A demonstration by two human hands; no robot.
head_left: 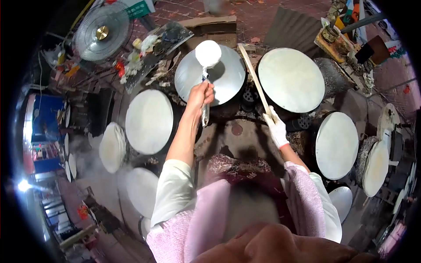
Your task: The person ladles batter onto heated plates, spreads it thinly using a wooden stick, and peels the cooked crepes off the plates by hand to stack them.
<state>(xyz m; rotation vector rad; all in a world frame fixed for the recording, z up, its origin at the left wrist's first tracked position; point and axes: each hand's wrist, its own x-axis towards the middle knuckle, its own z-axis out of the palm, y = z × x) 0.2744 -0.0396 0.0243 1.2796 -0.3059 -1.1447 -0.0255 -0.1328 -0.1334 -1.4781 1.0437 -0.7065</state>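
My bare left hand point(201, 94) is closed around the handle of a ladle point(205, 75). White batter point(208, 53) fills its bowl, held over a round grey metal griddle point(188, 72) whose surface is bare and shiny. In my right hand point(276, 127), which wears a white glove, is a long flat wooden stick point(255, 78). The stick points away from me, between the grey griddle and a round griddle covered by a pale sheet of batter point(291, 79).
More round griddles with pale sheets, one at left point(149, 122) and one at right point(337, 146), surround me. A stack of pale round sheets point(112, 147) sits farther left. A fan point(103, 33) stands at back left; cardboard point(210, 30) lies behind the griddle.
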